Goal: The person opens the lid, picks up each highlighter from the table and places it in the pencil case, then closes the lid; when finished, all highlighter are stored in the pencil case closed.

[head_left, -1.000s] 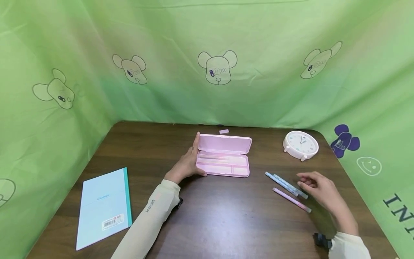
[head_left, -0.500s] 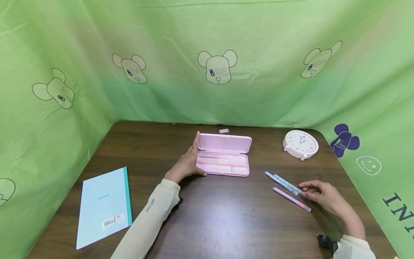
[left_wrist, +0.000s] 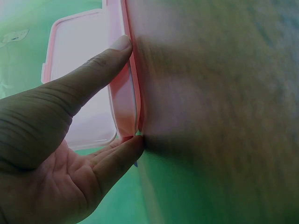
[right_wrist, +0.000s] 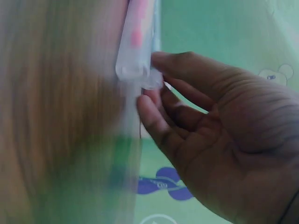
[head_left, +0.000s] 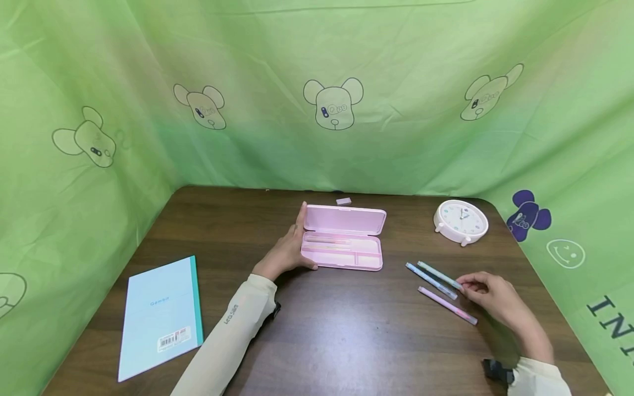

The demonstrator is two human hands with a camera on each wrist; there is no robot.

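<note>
An open pink pencil case (head_left: 369,245) lies on the table with its lid tilted up at the back. My left hand (head_left: 283,256) holds its left end, thumb (left_wrist: 100,65) on the front wall and fingers round the side. At right, my right hand (head_left: 495,297) pinches the near end of a pale blue-green pen (head_left: 438,273) between thumb and fingertips. Beside that pen lie a blue pen (head_left: 431,281) and a pink pen (head_left: 447,305). In the right wrist view a clear pen end (right_wrist: 133,65) partly covers the pinched one.
Slender sticks (head_left: 324,240) lie in the case's back compartment. A small pink eraser-like block (head_left: 343,201) sits behind the lid. A white clock (head_left: 460,221) stands at the back right, and a light blue notebook (head_left: 158,313) lies at the left. Green cloth (head_left: 277,148) hangs around the table.
My right hand has come down to the pens and taken the near end of the farthest one. That pen has shifted slightly away from the blue pen. The left hand stays in place.
</note>
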